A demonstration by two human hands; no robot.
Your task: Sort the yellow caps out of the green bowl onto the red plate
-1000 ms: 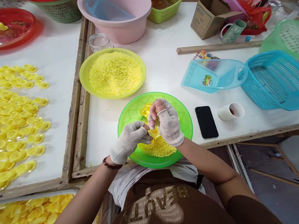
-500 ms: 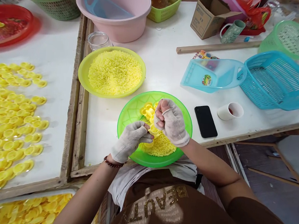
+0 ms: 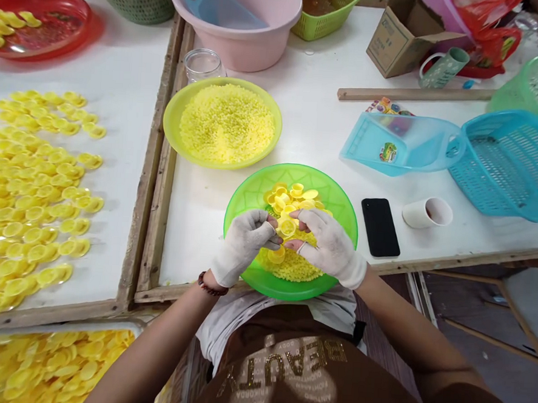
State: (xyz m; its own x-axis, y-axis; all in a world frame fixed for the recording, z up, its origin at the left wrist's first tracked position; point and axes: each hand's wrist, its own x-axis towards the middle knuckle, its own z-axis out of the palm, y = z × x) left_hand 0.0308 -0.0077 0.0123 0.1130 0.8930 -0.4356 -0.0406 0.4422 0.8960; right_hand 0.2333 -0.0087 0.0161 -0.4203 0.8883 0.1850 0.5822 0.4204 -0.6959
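One yellow plastic cap [image 3: 287,227] was pinched by the left hand [image 3: 243,244], the right hand [image 3: 330,249] half-open beside it; judged light, stiff, best rim-held.

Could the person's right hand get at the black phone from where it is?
Probably yes: the right hand is over the green bowl, and the black phone lies just beyond that bowl's right rim, uncovered. The white cup sits on the phone's far side, seemingly out of the way.
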